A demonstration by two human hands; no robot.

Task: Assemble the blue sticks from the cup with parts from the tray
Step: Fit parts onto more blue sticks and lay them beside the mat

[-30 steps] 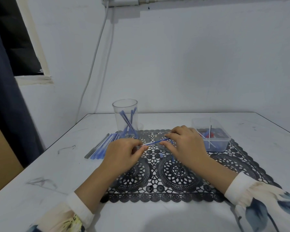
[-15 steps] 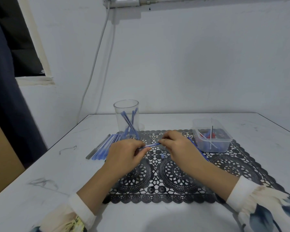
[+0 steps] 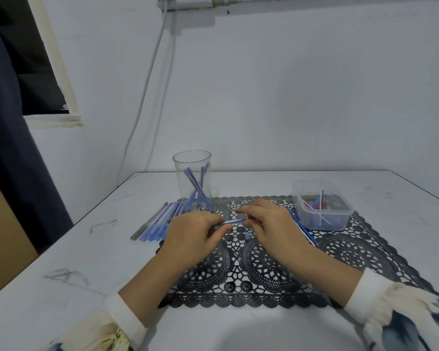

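A thin blue stick point(image 3: 230, 221) lies level between my two hands over the black lace mat point(image 3: 264, 269). My left hand point(image 3: 193, 236) pinches its left end and my right hand point(image 3: 269, 224) pinches its right end. Behind my left hand stands the clear cup point(image 3: 193, 181) with several blue sticks leaning inside. The clear tray point(image 3: 322, 205) at the right of the mat holds small blue and red parts and thin rods. A small blue cap point(image 3: 246, 236) lies on the mat below the stick.
A row of blue pens and one grey pen point(image 3: 157, 222) lies on the white table left of the cup. A long blue stick point(image 3: 303, 229) lies on the mat between my right hand and the tray. The wall is close behind the table.
Both hands stay on the stick. My right hand has slid left along it, uncovering the long blue stick by the tray.
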